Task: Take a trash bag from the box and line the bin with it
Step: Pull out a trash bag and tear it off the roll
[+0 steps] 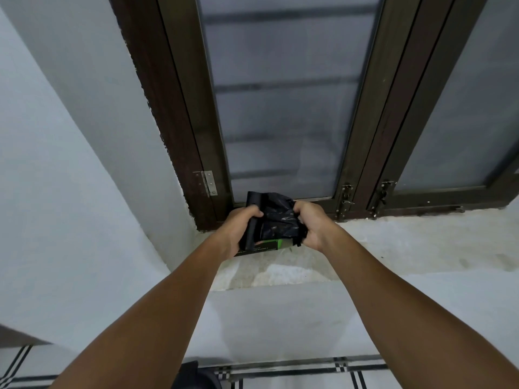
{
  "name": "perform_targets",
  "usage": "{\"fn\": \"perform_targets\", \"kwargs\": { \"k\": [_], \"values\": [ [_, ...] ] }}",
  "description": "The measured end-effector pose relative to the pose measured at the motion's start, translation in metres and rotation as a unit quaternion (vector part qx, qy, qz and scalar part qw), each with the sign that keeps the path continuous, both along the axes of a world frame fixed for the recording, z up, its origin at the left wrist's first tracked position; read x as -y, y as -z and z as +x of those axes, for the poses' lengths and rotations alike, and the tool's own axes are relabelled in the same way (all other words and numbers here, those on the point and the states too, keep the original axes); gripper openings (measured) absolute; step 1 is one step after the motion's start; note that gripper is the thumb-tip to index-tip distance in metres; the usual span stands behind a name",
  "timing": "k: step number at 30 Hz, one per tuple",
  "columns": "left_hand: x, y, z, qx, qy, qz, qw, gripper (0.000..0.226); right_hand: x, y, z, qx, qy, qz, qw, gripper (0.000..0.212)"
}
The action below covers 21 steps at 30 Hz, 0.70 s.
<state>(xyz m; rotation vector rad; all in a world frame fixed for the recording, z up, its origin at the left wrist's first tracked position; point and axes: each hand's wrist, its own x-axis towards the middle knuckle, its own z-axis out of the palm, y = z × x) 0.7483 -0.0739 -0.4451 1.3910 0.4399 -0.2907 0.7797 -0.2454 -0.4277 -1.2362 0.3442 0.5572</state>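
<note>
Black crinkled plastic trash bag (276, 220), glossy and creased, sits bunched between both hands above the window ledge, at about 12 o'clock from the viewer. Left hand (240, 230): grip closed around a rolled or folded black strip of the bag, fingers curled over its top; the strip's upper end sticks up past the knuckles. Right hand (311, 226): grip closed on the bag's right edge, fingertips buried in the folds, so the exact pinch cannot be made out.

Green-and-black cardboard box (265, 247) lies directly under the bag, largely hidden by the left hand and the plastic; only one long green face and a dark printed band show, the print unreadable. Whether the bag is fully out of the box cannot be told.

Pale mottled stone window ledge (393, 242) carries the box; open surface runs off toward 3 o'clock. Dark brown wooden window frame (179, 113) with frosted panes stands just behind the hands. Grey painted wall (70, 164) closes in at 9 o'clock. Checked floor tiles (280, 374) are cut off at the bottom edge.
</note>
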Motion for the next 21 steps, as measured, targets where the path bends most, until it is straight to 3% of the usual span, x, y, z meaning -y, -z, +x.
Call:
{"fn": "perform_targets", "kwargs": {
  "k": [3, 5, 7, 10, 13, 17, 21],
  "values": [
    [-0.004, -0.001, -0.002, -0.014, -0.004, -0.019, 1.000, 0.033, 0.006, 0.001, 0.002, 0.040, -0.107, -0.072, 0.991, 0.048],
    [-0.005, 0.002, -0.002, -0.011, 0.003, -0.013, 1.000, 0.037, 0.006, 0.002, 0.001, 0.116, -0.161, -0.176, 0.964, 0.046],
    [-0.007, 0.002, -0.001, -0.002, 0.008, -0.001, 1.000, 0.036, 0.006, 0.004, 0.001, 0.159, -0.139, -0.218, 0.953, 0.034],
    [-0.010, 0.004, -0.001, 0.013, 0.014, 0.018, 1.000, 0.031, 0.006, 0.007, 0.004, 0.150, -0.082, -0.161, 0.972, 0.021],
    [-0.012, 0.006, -0.001, 0.018, 0.031, 0.082, 0.996, 0.037, 0.005, 0.010, 0.007, 0.101, -0.035, -0.087, 0.990, 0.028],
    [-0.014, 0.007, 0.000, 0.013, 0.054, 0.132, 0.990, 0.041, 0.004, 0.009, 0.005, 0.099, -0.006, -0.122, 0.988, 0.030],
    [-0.011, 0.001, 0.000, 0.004, 0.043, 0.129, 0.991, 0.025, 0.000, 0.005, 0.003, 0.080, 0.006, -0.148, 0.986, 0.021]
  ]
}}
